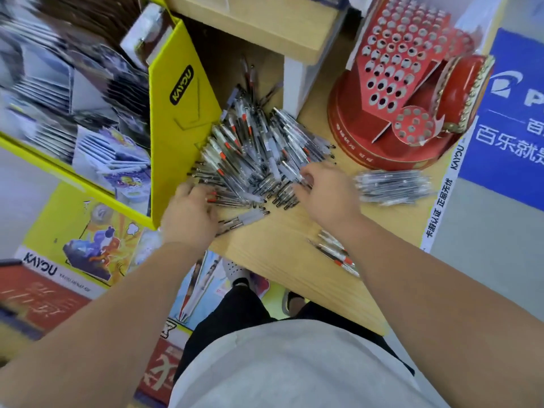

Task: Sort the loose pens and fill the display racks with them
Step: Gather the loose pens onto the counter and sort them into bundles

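Observation:
A big heap of loose pens (pixel 259 151) lies on the wooden shelf (pixel 288 254), some with red bands, some black. My left hand (pixel 190 214) rests on the heap's near left edge, fingers among the pens. My right hand (pixel 323 192) reaches into the heap's near right side with curled fingers; the blur hides whether it pinches a pen. A sorted bundle of black pens (pixel 393 187) lies right of that hand. A few red-banded pens (pixel 335 254) lie by my right forearm. The red display rack (pixel 406 81) with many empty holes stands at the back right.
A yellow cardboard display (pixel 179 113) full of card packs stands against the heap's left side. A wooden box (pixel 256 22) sits behind the heap. The shelf's front edge runs diagonally below my forearms. A blue poster (pixel 515 128) hangs at the right.

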A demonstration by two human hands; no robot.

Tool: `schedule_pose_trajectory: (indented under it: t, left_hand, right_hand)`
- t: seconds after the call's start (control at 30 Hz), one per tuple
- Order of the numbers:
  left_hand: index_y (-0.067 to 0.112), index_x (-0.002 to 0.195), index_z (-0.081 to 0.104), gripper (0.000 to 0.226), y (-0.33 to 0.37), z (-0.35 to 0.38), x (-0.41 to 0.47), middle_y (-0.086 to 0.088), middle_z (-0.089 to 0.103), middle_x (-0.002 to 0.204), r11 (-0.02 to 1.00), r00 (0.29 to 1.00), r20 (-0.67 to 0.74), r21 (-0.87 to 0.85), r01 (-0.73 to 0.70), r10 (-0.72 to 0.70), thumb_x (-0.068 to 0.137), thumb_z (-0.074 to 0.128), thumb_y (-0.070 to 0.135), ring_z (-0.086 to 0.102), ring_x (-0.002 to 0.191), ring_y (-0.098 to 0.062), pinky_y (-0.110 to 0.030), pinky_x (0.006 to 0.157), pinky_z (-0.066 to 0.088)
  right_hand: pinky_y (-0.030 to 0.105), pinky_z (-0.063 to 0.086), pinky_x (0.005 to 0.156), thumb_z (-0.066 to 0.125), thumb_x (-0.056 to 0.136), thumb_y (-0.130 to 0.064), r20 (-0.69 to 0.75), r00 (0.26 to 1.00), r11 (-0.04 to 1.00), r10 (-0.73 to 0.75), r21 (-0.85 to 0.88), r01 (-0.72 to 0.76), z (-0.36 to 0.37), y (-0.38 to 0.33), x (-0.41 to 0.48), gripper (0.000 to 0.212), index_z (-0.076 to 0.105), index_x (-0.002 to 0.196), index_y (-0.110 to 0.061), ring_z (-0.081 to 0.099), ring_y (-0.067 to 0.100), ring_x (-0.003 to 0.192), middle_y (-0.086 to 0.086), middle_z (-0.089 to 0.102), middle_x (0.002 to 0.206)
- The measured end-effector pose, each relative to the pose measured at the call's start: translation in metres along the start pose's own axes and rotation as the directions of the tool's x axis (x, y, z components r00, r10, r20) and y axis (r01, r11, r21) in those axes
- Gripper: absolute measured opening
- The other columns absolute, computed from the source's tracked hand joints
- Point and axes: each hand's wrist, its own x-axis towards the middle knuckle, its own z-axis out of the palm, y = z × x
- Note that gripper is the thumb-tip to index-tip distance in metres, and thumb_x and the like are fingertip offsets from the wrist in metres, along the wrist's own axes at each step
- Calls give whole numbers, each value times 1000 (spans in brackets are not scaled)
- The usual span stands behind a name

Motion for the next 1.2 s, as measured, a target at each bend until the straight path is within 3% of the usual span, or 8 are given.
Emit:
schedule_pose_trajectory:
  t: [0.27,0.4,0.53,0.63,0.8,0.9,1.1,1.2]
  left_hand:
    - [11,120,67,32,-20,-2,23,-12,57,126,981,982,134,123,-148,131,88,68,17,63,101,-39,-48,75,56]
    - [11,115,63,33,-18,-5,30,-14,56,119,977,981,107,122,-177,164,83,74,15,63,93,-40,-44,66,53]
    - [7,106,70,28,-20,-4,37,-14,58,116,938,959,131,209,-275,252,81,77,17,59,99,-40,-48,72,57]
    - [6,98,71,27,-18,-3,41,-14,59,115,898,930,179,254,-359,321,76,81,17,57,100,-41,-51,72,57]
    - [4,80,67,25,-14,-4,43,-16,57,91,859,898,162,264,-439,409,62,83,11,59,84,-40,-44,60,52]
    - [5,71,64,23,-13,-4,45,-14,59,78,847,887,123,265,-462,445,57,83,6,58,78,-37,-42,57,51]
    - [10,62,69,17,-17,-6,53,-4,60,65,805,857,91,305,-509,507,61,86,7,56,75,-31,-37,61,47]
    - [11,62,71,17,-16,-8,53,-3,60,64,794,854,106,324,-514,510,61,87,9,56,75,-31,-36,63,46]
  right_hand:
    - [38,58,69,71,88,-47,-46,984,985,171,-26,-172,4,-13,22,31,68,104,-21,64,20,81,-2,67,93]
    - [38,60,64,71,89,-41,-27,985,984,171,-45,-172,7,-17,29,21,70,98,-22,66,21,74,-2,69,85]
    - [38,60,62,67,89,-30,23,991,990,132,-51,-131,4,-18,30,12,71,92,-19,66,22,70,1,69,81]
    - [35,55,60,59,92,-20,28,995,993,96,-67,-94,-1,-12,29,14,65,105,-17,63,24,70,2,66,82]
    - [37,49,58,54,92,-4,113,992,955,52,-297,-16,-14,8,30,29,47,118,-14,64,35,69,7,58,74]
    - [34,43,59,53,94,-10,119,991,928,66,-372,-17,-20,15,33,28,48,121,-10,64,36,71,11,62,79]
    - [30,46,58,58,94,-41,61,998,932,25,-361,-1,-19,9,40,27,64,85,-16,60,27,68,4,64,78]
    - [28,42,56,61,93,-43,56,998,928,36,-372,-13,-17,1,49,29,64,81,-17,54,24,64,1,56,73]
